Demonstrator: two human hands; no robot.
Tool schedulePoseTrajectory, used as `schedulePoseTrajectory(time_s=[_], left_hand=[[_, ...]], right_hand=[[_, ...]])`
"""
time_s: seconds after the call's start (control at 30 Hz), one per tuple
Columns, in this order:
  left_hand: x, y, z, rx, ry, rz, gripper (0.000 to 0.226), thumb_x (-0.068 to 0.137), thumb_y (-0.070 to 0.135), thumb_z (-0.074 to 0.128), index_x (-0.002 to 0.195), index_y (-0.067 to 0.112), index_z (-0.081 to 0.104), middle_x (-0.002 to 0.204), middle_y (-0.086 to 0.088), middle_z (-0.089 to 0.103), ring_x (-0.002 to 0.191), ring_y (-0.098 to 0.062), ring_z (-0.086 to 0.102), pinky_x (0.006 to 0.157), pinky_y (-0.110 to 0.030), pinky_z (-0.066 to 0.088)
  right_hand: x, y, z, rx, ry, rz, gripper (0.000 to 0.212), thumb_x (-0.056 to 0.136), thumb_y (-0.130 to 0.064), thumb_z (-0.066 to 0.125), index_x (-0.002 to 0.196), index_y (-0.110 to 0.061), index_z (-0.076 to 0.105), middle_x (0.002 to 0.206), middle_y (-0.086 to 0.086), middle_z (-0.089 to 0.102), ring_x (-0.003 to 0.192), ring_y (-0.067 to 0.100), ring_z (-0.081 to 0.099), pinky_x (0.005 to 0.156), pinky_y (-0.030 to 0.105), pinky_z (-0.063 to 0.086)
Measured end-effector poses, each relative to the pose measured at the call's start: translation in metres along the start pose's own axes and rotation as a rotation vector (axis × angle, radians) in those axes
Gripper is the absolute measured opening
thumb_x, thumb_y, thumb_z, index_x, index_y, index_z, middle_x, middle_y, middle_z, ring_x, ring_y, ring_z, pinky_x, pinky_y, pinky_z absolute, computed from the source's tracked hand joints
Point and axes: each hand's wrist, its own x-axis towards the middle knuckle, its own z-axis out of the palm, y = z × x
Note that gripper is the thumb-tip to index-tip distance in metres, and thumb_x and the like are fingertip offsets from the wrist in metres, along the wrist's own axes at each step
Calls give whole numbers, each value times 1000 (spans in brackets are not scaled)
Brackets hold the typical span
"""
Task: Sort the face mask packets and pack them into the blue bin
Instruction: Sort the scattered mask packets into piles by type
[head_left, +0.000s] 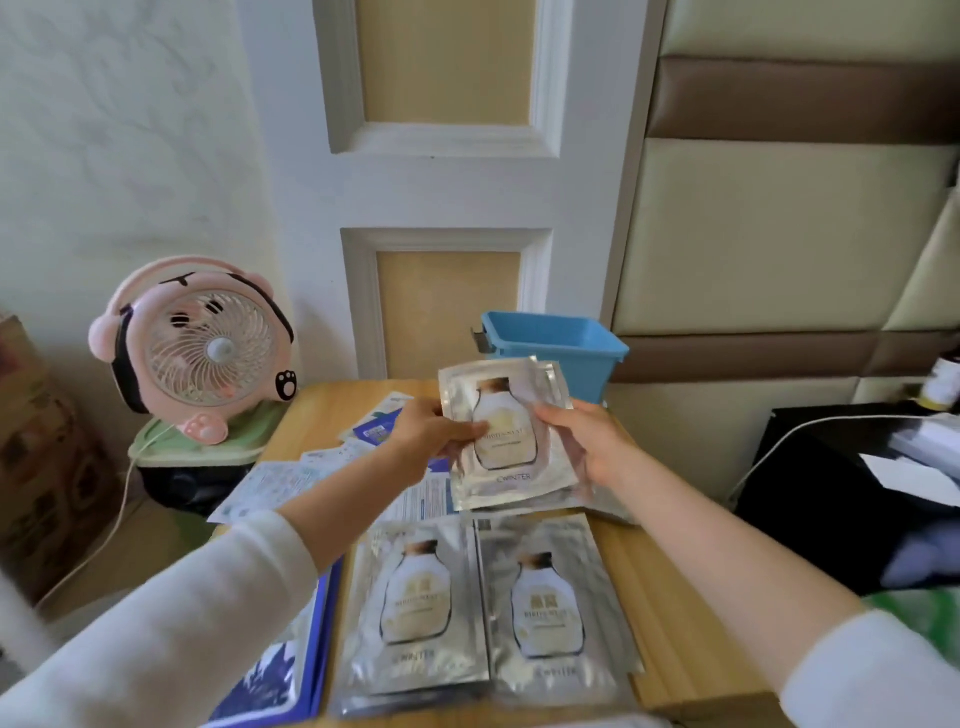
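Packets held upright above table middle, left hand pinching left edge, right hand gripping right edge, bin at far edge.

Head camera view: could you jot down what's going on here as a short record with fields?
held item: silver packets, a small stack, bottle picture facing the camera
left hand: grips the stack's left edge
right hand: grips the stack's right edge
blue bin: at the table's far edge, behind the stack; contents not visible
on table: two silver piles side by side near the camera, blue-and-white packets to the left
beside table: pink fan
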Motion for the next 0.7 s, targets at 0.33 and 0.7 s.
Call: schedulePoseTrajectory(time_s=[0.33,0.7], left_hand=[[-45,-28,37,272,-175,-208,17,81,7,69,73,0,56,67,-10,62,39,-10,60,47,-23,56],[-63,-38,64,1261,-68,15,68,76,38,73,121,2,36,94,-7,61,81,-20,63,66,-26,46]], right_hand=[[-15,19,-76,-233,427,72,25,79,-12,74,100,-4,65,95,12,66,72,23,61,64,29,50],[-24,6,-93,-104,643,-279,11,81,-19,72,81,-11,64,77,2,64,69,15,55,64,26,45]])
